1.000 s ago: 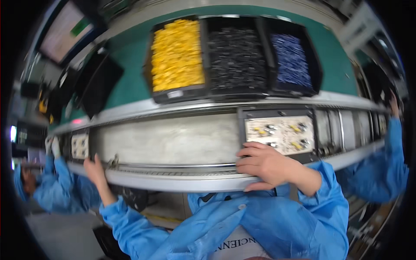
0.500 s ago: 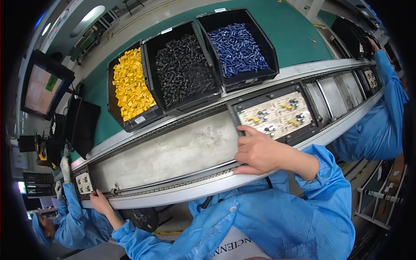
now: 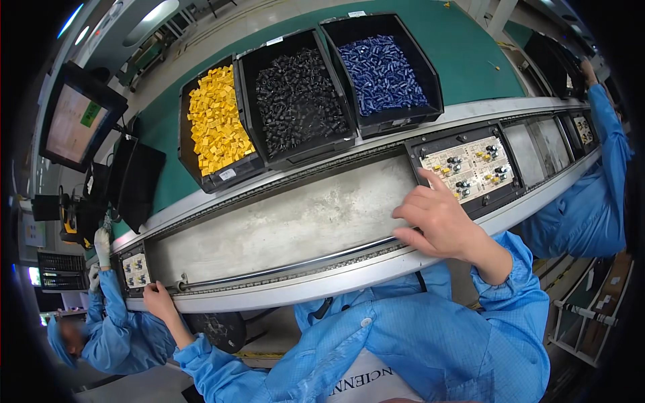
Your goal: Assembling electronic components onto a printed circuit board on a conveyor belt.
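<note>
My right hand (image 3: pixel 437 220) is open, fingers spread over the conveyor's near rail. Its index fingertip is at the near-left part of a black carrier frame (image 3: pixel 487 203). That frame bears a pale circuit board (image 3: pixel 474 164) set with yellow, black and other small components. Far to the left, my left hand (image 3: pixel 160 302) has its fingers curled at the near right corner of a second carrier frame (image 3: pixel 132 250), closed on its edge as far as I can see. A similar pale board (image 3: pixel 136 271) lies in that one.
Three black bins stand behind the conveyor, holding yellow block parts (image 3: pixel 218 121), black cylindrical parts (image 3: pixel 299 101) and blue cylindrical parts (image 3: pixel 383 74). A monitor (image 3: pixel 77 117) stands at left. A gloved co-worker (image 3: pixel 127 336) is at left, another co-worker's sleeve (image 3: pixel 608 127) at right.
The right-hand carrier has slid to the right along the conveyor. My right hand has moved right with it, its fingers now more spread. My left hand stays at the left carrier's corner.
</note>
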{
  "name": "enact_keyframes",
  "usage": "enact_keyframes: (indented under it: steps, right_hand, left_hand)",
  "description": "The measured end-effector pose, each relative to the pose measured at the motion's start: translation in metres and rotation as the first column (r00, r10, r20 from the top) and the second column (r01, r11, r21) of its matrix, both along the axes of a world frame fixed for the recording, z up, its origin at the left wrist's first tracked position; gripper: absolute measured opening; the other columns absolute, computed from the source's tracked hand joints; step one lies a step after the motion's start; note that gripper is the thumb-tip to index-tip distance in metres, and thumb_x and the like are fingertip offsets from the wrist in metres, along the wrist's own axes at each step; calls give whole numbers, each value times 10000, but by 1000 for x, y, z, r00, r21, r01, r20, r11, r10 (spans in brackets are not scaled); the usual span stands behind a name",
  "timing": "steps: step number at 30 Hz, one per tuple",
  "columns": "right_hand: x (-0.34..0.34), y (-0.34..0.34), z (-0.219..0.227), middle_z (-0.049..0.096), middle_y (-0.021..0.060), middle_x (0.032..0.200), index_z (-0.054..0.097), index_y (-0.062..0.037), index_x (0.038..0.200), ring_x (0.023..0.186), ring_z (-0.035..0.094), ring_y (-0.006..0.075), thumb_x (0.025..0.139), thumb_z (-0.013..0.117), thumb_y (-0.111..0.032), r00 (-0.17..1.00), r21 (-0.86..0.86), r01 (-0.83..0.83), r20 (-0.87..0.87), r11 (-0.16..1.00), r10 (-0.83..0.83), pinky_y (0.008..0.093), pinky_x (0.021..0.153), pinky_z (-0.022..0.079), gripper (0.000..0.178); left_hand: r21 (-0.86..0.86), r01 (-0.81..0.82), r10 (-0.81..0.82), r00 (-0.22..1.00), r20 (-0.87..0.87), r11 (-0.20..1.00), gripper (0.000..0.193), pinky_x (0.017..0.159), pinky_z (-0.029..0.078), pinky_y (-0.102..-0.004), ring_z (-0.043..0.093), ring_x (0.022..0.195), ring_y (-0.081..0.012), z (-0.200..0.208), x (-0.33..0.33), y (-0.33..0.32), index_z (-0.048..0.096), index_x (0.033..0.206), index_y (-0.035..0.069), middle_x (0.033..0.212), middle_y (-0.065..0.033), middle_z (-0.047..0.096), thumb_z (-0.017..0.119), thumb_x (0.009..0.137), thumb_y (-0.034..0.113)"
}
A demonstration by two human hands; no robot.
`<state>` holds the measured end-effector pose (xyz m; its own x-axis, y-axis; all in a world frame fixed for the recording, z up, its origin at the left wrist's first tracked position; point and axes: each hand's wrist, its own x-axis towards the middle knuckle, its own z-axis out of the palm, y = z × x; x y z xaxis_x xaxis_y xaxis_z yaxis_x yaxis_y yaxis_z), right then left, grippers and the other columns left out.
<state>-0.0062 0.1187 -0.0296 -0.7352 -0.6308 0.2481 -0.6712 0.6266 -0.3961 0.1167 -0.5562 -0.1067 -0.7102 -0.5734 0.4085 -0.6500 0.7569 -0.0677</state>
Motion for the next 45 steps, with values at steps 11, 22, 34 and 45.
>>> enact_keyframes:
  steps: [11,22,34,45]
  right_hand:
    - [13,-72,97,633,235,1205,682,42,1120,997,659,336,948,569,-500,467,-984,-131,-167,-118,869,411,885,515,580]
    - [34,-65,99,634,188,1135,671,19,1059,929,643,295,933,574,-480,591,-984,-140,-175,-114,787,387,838,506,524]
    - [59,-55,83,634,132,1051,658,-8,987,848,623,247,915,581,-455,649,-965,-87,-245,-249,721,357,781,495,459]
    - [65,-39,70,635,81,974,646,-34,920,773,605,203,898,587,-433,670,-947,-32,-258,-321,696,330,729,485,405]
  left_hand:
    - [190,259,-241,964,-111,947,233,688,478,-440,608,739,-327,14,-19,114,634,870,3,778,-145,649,658,919,229]
    - [13,626,-621,776,-110,780,102,842,402,-451,570,865,-336,34,-18,285,631,864,40,820,-133,595,667,876,135]
    - [173,857,-848,509,-144,485,319,823,420,-445,592,915,-314,77,-39,364,633,1062,-10,900,-140,626,749,793,115]
    - [-43,999,-676,-35,-736,-5,557,1084,399,-483,506,1286,-454,191,-60,290,459,1401,-38,1372,-315,519,608,899,154]
